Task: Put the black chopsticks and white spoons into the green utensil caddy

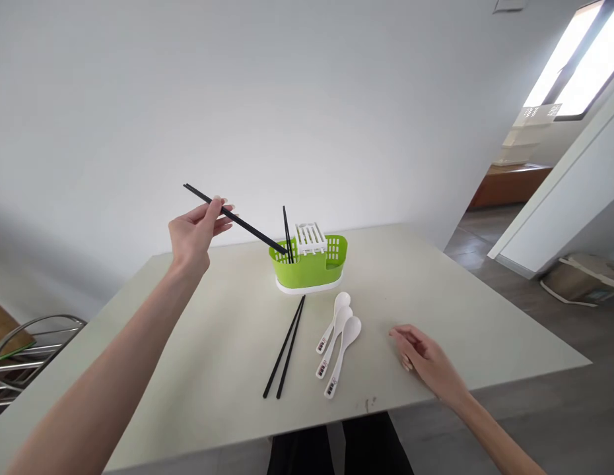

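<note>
My left hand (195,231) is closed around a pair of black chopsticks (250,227), held slanting. Their thick ends reach down to the left part of a green cutlery basket (307,274). Another pair of chopsticks (286,227) leans upright inside that part. A white slotted piece (310,237) sits across the basket's middle. My right hand (426,359) rests on the table to the right of the spoons, its fingers loosely curled with nothing in them. Between the hands lie two black chopsticks (286,349), touching at their thin ends, and three white spoons (344,346).
The pale table (416,277) stands against a white wall (287,119). At the lower left is a metal-framed stool (34,349). A wrapped box (584,280) lies on the floor at the right, past the table's edge.
</note>
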Demonstrator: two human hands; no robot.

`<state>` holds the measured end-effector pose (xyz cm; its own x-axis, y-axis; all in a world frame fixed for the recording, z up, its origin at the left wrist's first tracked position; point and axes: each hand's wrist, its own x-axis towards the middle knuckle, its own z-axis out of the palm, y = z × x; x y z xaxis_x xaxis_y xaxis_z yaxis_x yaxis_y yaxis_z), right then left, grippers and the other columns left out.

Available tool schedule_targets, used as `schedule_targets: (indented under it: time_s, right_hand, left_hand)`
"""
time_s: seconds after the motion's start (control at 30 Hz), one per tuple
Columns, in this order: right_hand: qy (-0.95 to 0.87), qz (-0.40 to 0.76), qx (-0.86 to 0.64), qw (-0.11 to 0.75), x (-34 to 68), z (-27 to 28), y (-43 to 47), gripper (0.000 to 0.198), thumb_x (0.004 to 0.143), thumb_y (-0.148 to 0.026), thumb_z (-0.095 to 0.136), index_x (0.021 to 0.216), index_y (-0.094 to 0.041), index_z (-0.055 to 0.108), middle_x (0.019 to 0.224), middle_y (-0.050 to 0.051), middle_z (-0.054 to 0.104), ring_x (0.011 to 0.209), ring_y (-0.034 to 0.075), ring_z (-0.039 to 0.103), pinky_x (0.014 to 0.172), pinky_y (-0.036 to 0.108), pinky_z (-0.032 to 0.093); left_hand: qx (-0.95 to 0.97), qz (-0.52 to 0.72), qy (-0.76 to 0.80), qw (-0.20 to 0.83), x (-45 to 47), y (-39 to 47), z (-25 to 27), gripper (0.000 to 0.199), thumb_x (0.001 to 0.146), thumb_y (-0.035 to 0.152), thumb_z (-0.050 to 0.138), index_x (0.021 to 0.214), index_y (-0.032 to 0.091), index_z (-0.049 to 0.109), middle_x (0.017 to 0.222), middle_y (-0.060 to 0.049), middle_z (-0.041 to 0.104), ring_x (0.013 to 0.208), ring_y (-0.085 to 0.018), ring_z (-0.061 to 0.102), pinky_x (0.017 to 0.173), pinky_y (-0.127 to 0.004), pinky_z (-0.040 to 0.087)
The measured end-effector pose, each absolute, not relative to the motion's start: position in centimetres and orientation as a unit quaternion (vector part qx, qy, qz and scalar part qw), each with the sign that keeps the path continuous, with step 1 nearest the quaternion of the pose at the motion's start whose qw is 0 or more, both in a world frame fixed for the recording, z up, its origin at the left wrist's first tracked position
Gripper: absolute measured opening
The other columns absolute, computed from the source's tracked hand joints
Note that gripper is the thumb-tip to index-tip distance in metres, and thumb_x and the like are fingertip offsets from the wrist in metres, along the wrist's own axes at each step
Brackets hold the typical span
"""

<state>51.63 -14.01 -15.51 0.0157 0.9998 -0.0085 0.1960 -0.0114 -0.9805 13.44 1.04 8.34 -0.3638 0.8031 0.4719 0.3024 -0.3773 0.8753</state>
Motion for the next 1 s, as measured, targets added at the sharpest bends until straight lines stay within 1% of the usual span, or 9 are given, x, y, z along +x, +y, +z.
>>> schedule_targets:
  time_s: [0.1,0.23,0.33,0.43,0.5,0.6,0.67,0.87,1.0]
  right_hand:
    - [-0.53,0.428,-0.561,0.47,52.1,-16.4,-13.8,0.057,0.097,-0.075,0.054,0.104,-0.02,0.064,0.061,-0.004,0.047,0.056,0.016,0.047,0.058,0.032,0.042]
    - [-0.542,0.426,-0.571,0.445,51.8,-16.2,-13.7,0.055,0.098,-0.074,0.053,0.099,-0.021,0.064,0.062,-0.004,0.046,0.058,0.016,0.046,0.057,0.031,0.039]
    - [-0.55,0.421,-0.575,0.436,51.6,-16.1,-13.7,0.054,0.099,-0.073,0.053,0.098,-0.02,0.065,0.062,-0.004,0.046,0.057,0.015,0.045,0.056,0.03,0.039]
    - [-0.549,0.418,-0.579,0.433,51.6,-16.1,-13.7,0.055,0.098,-0.074,0.053,0.096,-0.021,0.065,0.061,-0.004,0.046,0.056,0.015,0.045,0.055,0.03,0.038]
    - [-0.549,0.419,-0.58,0.433,51.6,-16.1,-13.6,0.056,0.097,-0.075,0.053,0.095,-0.021,0.065,0.061,-0.004,0.046,0.057,0.016,0.045,0.056,0.031,0.039]
    - [-0.549,0.416,-0.58,0.436,51.5,-16.1,-13.5,0.057,0.096,-0.077,0.053,0.095,-0.021,0.065,0.061,-0.004,0.047,0.057,0.016,0.047,0.058,0.031,0.04]
    - [-0.547,0.414,-0.584,0.434,51.5,-16.1,-13.5,0.058,0.097,-0.077,0.052,0.095,-0.021,0.064,0.061,-0.005,0.047,0.057,0.016,0.047,0.057,0.03,0.039]
    - [-0.547,0.416,-0.587,0.427,51.3,-15.9,-13.5,0.055,0.099,-0.075,0.051,0.096,-0.021,0.063,0.063,-0.005,0.045,0.059,0.016,0.043,0.059,0.031,0.036]
    - [-0.547,0.407,-0.592,0.429,51.1,-15.6,-13.6,0.054,0.1,-0.073,0.051,0.096,-0.021,0.064,0.064,-0.005,0.044,0.06,0.016,0.042,0.06,0.031,0.034]
  left_hand:
    - [0.54,0.63,0.525,0.191,13.9,4.6,7.4,0.038,0.088,0.048,0.079,0.103,0.014,0.082,0.11,-0.011,0.082,0.087,-0.019,0.079,0.085,-0.032,0.068]
    - [0.572,0.562,0.566,0.188,15.2,7.8,5.7,0.029,0.089,0.041,0.077,0.098,0.014,0.085,0.102,-0.01,0.084,0.077,-0.019,0.079,0.081,-0.031,0.067]
    - [0.593,0.499,0.61,0.163,16.3,9.0,4.5,0.025,0.088,0.04,0.078,0.094,0.016,0.086,0.099,-0.008,0.084,0.074,-0.022,0.08,0.08,-0.032,0.064]
    - [0.604,0.453,0.635,0.164,17.1,10.0,3.3,0.024,0.084,0.041,0.083,0.091,0.018,0.086,0.098,-0.008,0.084,0.072,-0.025,0.081,0.08,-0.033,0.063]
    - [0.611,0.439,0.636,0.172,17.4,10.6,2.5,0.026,0.083,0.044,0.084,0.088,0.018,0.085,0.096,-0.008,0.084,0.073,-0.025,0.081,0.082,-0.034,0.062]
    - [0.624,0.424,0.636,0.164,17.6,11.3,1.4,0.029,0.084,0.047,0.081,0.083,0.019,0.084,0.086,-0.007,0.083,0.074,-0.026,0.081,0.086,-0.034,0.06]
    - [0.629,0.418,0.636,0.158,17.7,11.6,0.8,0.031,0.084,0.049,0.081,0.083,0.018,0.084,0.082,-0.007,0.082,0.074,-0.026,0.08,0.085,-0.035,0.06]
    - [0.636,0.43,0.617,0.173,17.7,12.0,0.3,0.031,0.085,0.046,0.081,0.093,0.016,0.082,0.106,-0.011,0.083,0.071,-0.021,0.078,0.078,-0.031,0.061]
    - [0.645,0.431,0.607,0.172,17.7,12.1,0.1,0.037,0.081,0.046,0.085,0.099,0.014,0.081,0.107,-0.013,0.082,0.073,-0.02,0.078,0.078,-0.031,0.06]
